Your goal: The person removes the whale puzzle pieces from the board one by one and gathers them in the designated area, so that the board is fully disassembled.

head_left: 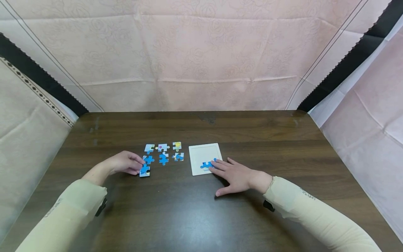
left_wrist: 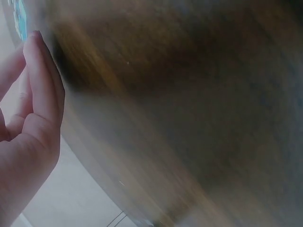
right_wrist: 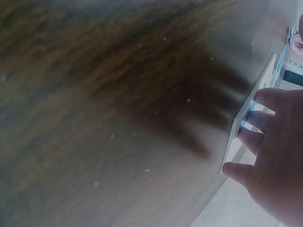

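Note:
My left hand (head_left: 127, 163) is at the left of a group of loose jigsaw pieces, its thumb and fingertips pinching the edge of the nearest one, a blue and white puzzle piece (head_left: 145, 170). In the left wrist view the thumb and fingers (left_wrist: 42, 80) come together beside a sliver of blue. To the right lies a square white puzzle tray (head_left: 201, 151). My right hand (head_left: 237, 176) spreads over its lower right corner, with fingertips on a blue puzzle piece (head_left: 206, 164) inside the frame. Part of that piece is hidden under the fingers.
Several loose puzzle pieces (head_left: 163, 159) lie in rows between the left hand and the tray, including a yellow-patterned piece (head_left: 177, 145). Everything rests on a dark brown wooden table (head_left: 176, 213). Pale patterned cloth (head_left: 201, 52) hangs behind the table and at its sides.

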The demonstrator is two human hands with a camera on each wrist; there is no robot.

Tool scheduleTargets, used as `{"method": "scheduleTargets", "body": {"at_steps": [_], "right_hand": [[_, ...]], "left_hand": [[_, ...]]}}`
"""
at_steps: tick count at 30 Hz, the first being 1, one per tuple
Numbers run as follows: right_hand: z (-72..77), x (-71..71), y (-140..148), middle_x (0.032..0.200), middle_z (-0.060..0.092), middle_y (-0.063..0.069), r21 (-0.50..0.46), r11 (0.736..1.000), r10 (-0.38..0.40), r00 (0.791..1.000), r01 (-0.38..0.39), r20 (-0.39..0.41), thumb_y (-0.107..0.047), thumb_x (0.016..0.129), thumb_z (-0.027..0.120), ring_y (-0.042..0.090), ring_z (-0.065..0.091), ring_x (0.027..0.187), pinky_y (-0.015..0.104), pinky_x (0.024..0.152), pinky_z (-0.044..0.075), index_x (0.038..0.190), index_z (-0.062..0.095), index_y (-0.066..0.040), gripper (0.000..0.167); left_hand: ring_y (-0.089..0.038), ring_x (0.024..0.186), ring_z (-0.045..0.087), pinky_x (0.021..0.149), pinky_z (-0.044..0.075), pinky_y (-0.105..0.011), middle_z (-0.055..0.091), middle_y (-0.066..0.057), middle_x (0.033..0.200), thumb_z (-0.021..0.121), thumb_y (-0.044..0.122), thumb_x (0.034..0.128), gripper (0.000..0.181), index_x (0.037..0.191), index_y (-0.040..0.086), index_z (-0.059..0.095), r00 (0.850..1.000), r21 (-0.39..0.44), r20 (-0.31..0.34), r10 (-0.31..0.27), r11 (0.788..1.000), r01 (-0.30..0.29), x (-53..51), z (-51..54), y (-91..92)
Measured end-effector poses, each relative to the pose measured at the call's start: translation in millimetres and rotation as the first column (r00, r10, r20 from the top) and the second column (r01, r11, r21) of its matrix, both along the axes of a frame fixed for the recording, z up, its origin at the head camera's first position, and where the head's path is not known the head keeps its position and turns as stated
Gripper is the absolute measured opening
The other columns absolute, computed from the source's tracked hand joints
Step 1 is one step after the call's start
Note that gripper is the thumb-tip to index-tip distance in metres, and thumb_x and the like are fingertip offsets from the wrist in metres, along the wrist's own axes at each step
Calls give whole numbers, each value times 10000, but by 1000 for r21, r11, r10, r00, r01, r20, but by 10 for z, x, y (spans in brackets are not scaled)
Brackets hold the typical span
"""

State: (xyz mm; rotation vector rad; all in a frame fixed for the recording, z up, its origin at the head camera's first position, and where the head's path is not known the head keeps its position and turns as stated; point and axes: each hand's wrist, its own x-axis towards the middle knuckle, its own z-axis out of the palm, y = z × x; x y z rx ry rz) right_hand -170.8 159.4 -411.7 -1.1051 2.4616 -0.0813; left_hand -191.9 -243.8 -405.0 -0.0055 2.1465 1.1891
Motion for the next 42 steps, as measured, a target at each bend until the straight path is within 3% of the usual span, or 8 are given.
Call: {"method": "scheduleTargets", "body": {"at_steps": [8, 14, 20, 26, 32, 42], "right_hand": [[-5, -4, 3, 1580, 137, 26, -7, 1000, 1, 1000, -1, -3, -668, 838, 482, 211, 116, 1460, 520, 1174, 108, 1492, 237, -194, 844], [2, -2, 4, 1579, 141, 24, -12, 1000, -2, 1000, 2, -1, -660, 838, 491, 214, 119, 1460, 522, 1173, 108, 1491, 242, -195, 840], [12, -9, 4, 1579, 145, 20, -8, 1000, -4, 1000, 4, 0, -655, 841, 491, 212, 120, 1460, 530, 1172, 95, 1490, 242, -198, 833], [-13, -15, 11, 1579, 147, 13, -16, 1000, -12, 1000, 12, 4, -664, 834, 493, 202, 123, 1460, 511, 1177, 98, 1489, 246, -211, 833], [-24, -25, 11, 1557, 215, 54, -38, 999, -3, 1000, 2, -22, -678, 825, 494, 218, 187, 1442, 450, 1183, 153, 1477, 283, -209, 830], [4, -39, 29, 1528, 276, 96, -83, 996, 15, 999, -17, -32, -623, 842, 525, 271, 243, 1420, 471, 1170, 187, 1458, 333, -152, 798]], "left_hand": [[-105, 722, 600, 694, 572, -261, 674, -63, 891, 609, 93, 890, 322, 1134, -114, 579, 997, -47, -69, -21, 999, 18, 17, -16, 25], [-110, 702, 582, 652, 558, -234, 657, -45, 829, 616, 107, 885, 324, 1125, -109, 583, 997, -66, -71, -12, 998, 7, 21, 20, 54], [-139, 773, 587, 691, 552, -255, 655, -92, 921, 600, 185, 906, 344, 1139, -68, 582, 995, -69, -79, -59, 996, 54, -1, 45, 131], [-182, 888, 600, 759, 558, -299, 625, -162, 1079, 558, 221, 936, 364, 1180, -49, 558, 987, -50, -112, -114, 993, 109, -84, 100, 364], [-229, 956, 602, 784, 558, -323, 607, -183, 1102, 526, 223, 954, 369, 1204, -47, 545, 982, -11, -129, -141, 990, 141, -159, 145, 645], [-225, 990, 624, 835, 553, -325, 611, -175, 1154, 536, 201, 944, 364, 1222, -36, 545, 978, 80, -82, -190, 977, 197, -234, 117, 1121]]}}
